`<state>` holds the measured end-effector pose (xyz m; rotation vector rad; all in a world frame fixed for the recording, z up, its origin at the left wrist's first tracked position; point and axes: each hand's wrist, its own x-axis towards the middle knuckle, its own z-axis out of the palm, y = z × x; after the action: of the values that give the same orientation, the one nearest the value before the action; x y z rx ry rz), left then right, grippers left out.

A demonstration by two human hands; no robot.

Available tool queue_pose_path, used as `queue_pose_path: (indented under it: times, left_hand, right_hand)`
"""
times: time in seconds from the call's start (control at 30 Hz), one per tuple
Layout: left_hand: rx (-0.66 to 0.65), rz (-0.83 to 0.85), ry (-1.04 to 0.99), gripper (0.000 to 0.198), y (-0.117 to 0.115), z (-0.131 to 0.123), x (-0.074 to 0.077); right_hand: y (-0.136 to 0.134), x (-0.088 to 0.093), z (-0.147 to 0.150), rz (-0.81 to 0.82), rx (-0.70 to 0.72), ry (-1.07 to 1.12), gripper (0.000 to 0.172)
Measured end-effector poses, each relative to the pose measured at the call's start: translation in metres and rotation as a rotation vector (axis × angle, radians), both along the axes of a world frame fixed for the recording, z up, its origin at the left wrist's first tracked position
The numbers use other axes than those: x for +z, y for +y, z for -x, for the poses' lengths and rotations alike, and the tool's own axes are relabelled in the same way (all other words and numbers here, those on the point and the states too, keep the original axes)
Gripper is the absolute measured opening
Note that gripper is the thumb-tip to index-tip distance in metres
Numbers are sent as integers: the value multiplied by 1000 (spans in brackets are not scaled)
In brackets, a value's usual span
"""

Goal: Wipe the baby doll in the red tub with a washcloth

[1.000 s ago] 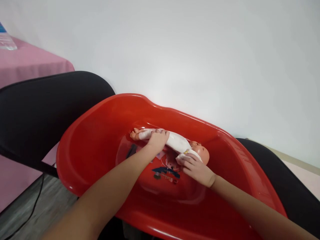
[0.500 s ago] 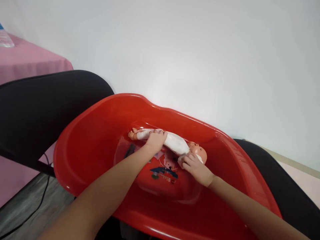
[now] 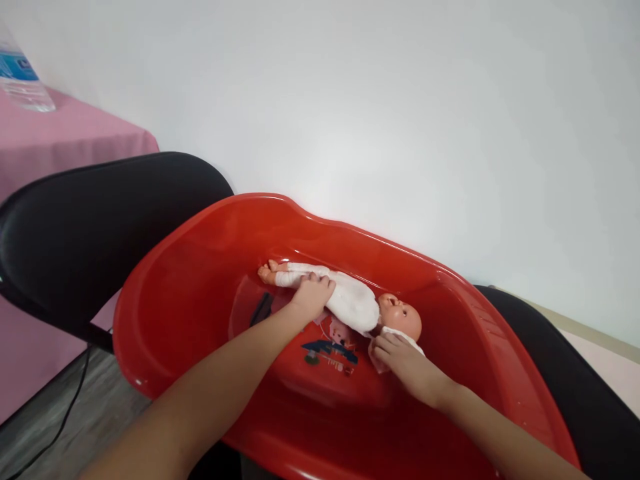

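Note:
A baby doll (image 3: 356,303) in white clothing lies in a red plastic baby bathtub (image 3: 170,287), feet to the left and head to the right. My left hand (image 3: 314,293) curls its fingers over the doll around the hip, gripping it from the near side. Just below the doll's head, my right hand (image 3: 407,363) is closed on a white cloth (image 3: 379,357), part of which shows behind the head. The right fingertips are partly hidden in the cloth.
Black chairs (image 3: 110,213) flank the tub, one at left and one at right. A pink-covered table (image 3: 95,130) at far left carries a water bottle (image 3: 23,77). A white wall (image 3: 375,120) rises behind. A black cable (image 3: 65,420) runs along the floor.
My right hand has moved slightly right and down with the cloth, away from the doll's neck. The doll's face shows more. My left hand keeps its hold. The view has shifted slightly.

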<state>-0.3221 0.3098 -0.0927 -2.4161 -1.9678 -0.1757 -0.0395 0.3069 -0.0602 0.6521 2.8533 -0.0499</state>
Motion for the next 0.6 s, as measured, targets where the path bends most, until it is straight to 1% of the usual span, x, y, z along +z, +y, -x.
queue_pose_path:
  times: [0.1, 0.17, 0.27, 0.37, 0.4, 0.47, 0.53, 0.6]
  left_hand:
    - [-66, 15, 68, 42, -9, -1, -8]
    - [-97, 15, 118, 49, -14, 0, -12]
    - [-114, 5, 156, 45, -17, 0, -16]
    - [-100, -3, 192, 37, -17, -2, -21]
    - [-91, -4, 204, 34, -17, -3, -23]
    - [-81, 2, 222, 33, -17, -3, -25]
    - [-93, 24, 230, 36, -16, -3, -26]
    - [-116, 53, 236, 43, -17, -2, -24]
  right_hand:
    - [-8, 13, -1, 152, -62, 16, 33]
    - [-7, 18, 0, 198, -96, 67, 40]
    - [2, 20, 1, 290, -125, 217, 45]
    - [13, 18, 1, 399, -188, 439, 40]
    - [17, 18, 1, 398, -227, 510, 37]
    - [25, 17, 2, 336, -314, 614, 30]
    - [31, 18, 2, 248, -378, 677, 27]
    - [36, 18, 2, 187, -410, 714, 26]
